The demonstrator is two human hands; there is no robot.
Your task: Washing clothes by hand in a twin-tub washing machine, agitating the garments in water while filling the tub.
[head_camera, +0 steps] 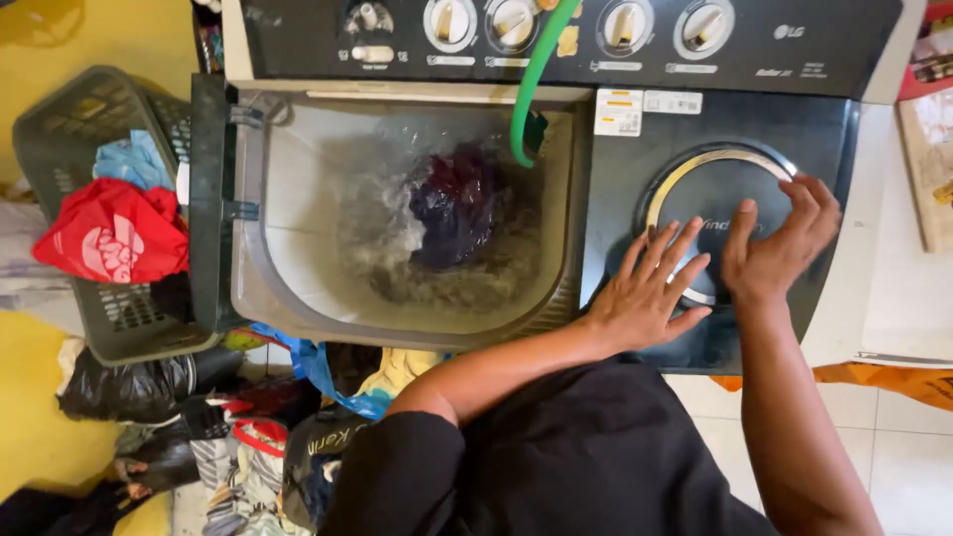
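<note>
I look down on a black twin-tub washing machine point(615, 189). Its left wash tub point(298, 228) stands uncovered, full of churning water with dark purple clothing point(454, 203) in it. A green hose point(536, 74) hangs into the tub from above. My left hand point(645, 293) lies flat, fingers spread, on the dark lid of the right-hand spin compartment point(710, 194). My right hand point(779, 243) rests on the same lid, fingers curled over its round silver-ringed window.
Several control knobs point(511, 22) line the back panel. A dark laundry basket point(89, 129) with red and blue clothes stands at the left. Bags and a heap of clothes point(248, 437) lie on the floor below the tub. White tiles point(893, 437) show at the right.
</note>
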